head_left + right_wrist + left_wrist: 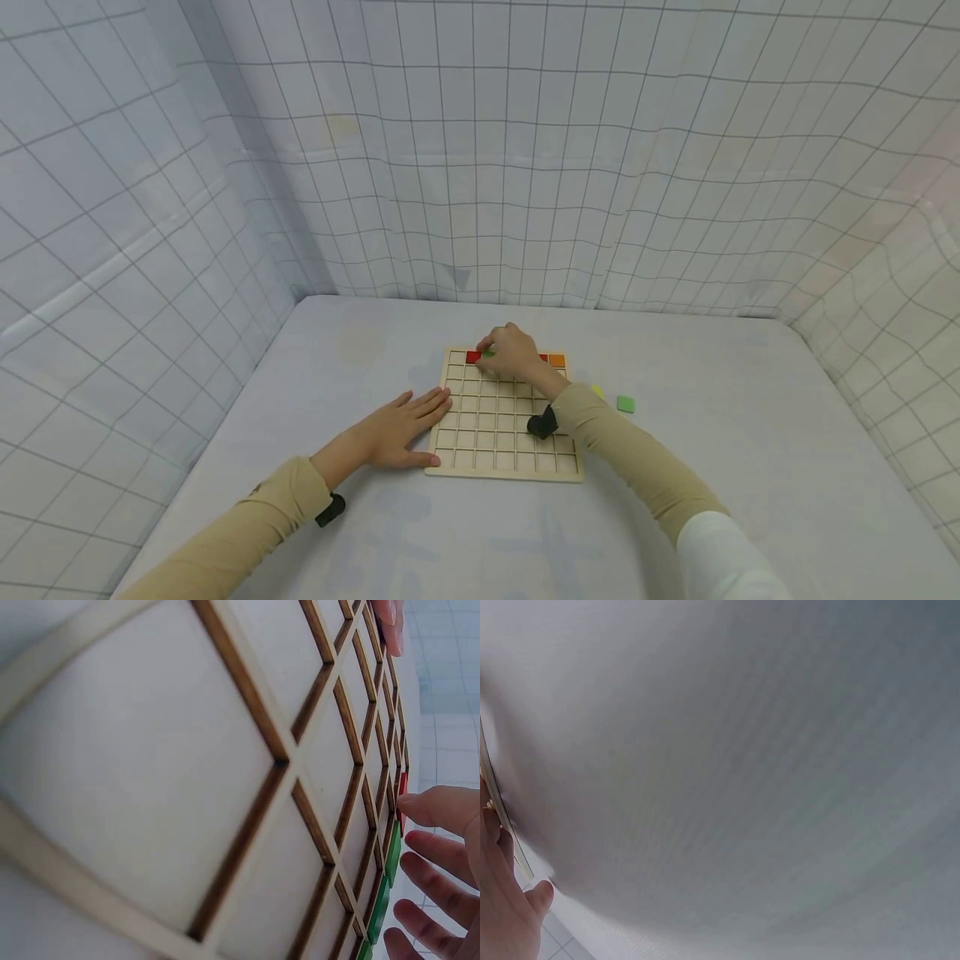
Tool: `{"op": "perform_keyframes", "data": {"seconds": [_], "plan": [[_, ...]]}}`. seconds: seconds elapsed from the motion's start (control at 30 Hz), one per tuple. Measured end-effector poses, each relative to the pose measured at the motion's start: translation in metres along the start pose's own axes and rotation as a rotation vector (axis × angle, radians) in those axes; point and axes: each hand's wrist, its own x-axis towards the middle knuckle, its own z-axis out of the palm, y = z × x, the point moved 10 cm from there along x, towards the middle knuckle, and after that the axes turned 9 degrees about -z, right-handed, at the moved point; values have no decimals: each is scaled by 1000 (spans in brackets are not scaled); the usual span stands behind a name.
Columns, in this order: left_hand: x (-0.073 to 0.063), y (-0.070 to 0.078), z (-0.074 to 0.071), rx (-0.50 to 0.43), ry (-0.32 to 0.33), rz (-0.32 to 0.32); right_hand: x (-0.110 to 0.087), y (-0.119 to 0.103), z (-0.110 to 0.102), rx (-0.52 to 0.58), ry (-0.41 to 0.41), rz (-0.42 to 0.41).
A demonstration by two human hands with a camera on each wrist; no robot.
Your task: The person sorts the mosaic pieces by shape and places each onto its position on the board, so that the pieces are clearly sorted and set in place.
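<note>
Laying the left hand point(401, 429) flat at the left side of a wooden grid board point(502, 476), released, with straight fingers over the rim and the thumb near the lower left corner. Reaching across to the board's top row with the right hand point(513, 354), touching a red tile point(472, 357) there with the thumb and grasping nothing, with the other fingers loosely parted (clearest in the right wrist view). Set in that same row, just right of the red tile: green tiles point(392, 859), mostly covered by the hand in the head view. Placed farther along, at the right end: a second red tile point(543, 358) beside an orange tile point(557, 360). Lying loose on the white worktop point(360, 342), right of the board: a yellow tile point(597, 390), partly hidden behind the right sleeve point(637, 454), and a light green tile point(626, 404) a little farther out. Strapped at the wrists: small black cameras point(540, 425).
</note>
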Motion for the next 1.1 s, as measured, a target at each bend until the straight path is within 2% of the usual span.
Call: {"op": "perform_keyframes", "data": {"seconds": [0.47,0.63,1.1], "plan": [[2,-1,1,6,-6,-6,-10,6,-12,-2,77,-21],[2,0,0,2,-5,-8,-19,9,-20,35,105,-27],[1,0,1,9,-6,-3,-46,24,-42,8,178,-47]]}}
